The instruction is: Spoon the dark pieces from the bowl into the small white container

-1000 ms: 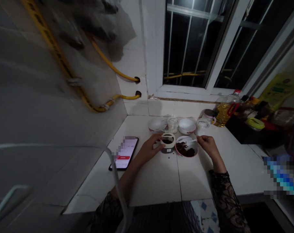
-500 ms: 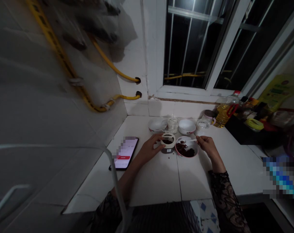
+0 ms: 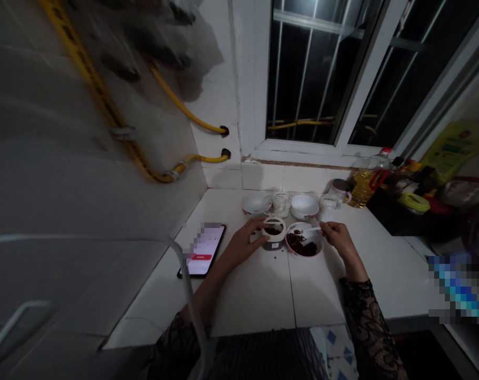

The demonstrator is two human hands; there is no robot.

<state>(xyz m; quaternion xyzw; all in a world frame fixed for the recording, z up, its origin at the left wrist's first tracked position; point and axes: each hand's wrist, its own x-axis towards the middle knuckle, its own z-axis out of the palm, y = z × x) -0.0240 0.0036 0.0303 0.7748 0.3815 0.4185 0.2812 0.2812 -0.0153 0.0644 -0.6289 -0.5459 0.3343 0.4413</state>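
Observation:
My left hand (image 3: 248, 238) is closed around the near left side of a small jar (image 3: 274, 245) with a cream rim, fingers at its top and thumb on the front. Dark red bits show inside the jar. To its right sits a white bowl (image 3: 322, 246) with a pink rim, holding a heap of dark red bits (image 3: 298, 246) too small to name. My right hand (image 3: 336, 237) pinches the handle of a white spoon (image 3: 311, 229), whose head dips inside the bowl at the left. A few crumbs lie on the counter below the jar.
A lit phone (image 3: 203, 250) lies left of my forearm. Behind stand a glass bowl (image 3: 255, 205), a glass jar (image 3: 281, 201), a white bowl (image 3: 305, 206) and another jar (image 3: 328, 208). An oil bottle (image 3: 362, 187) and a black box (image 3: 390, 214) of condiments occupy the right. A pale bar crosses near my left arm.

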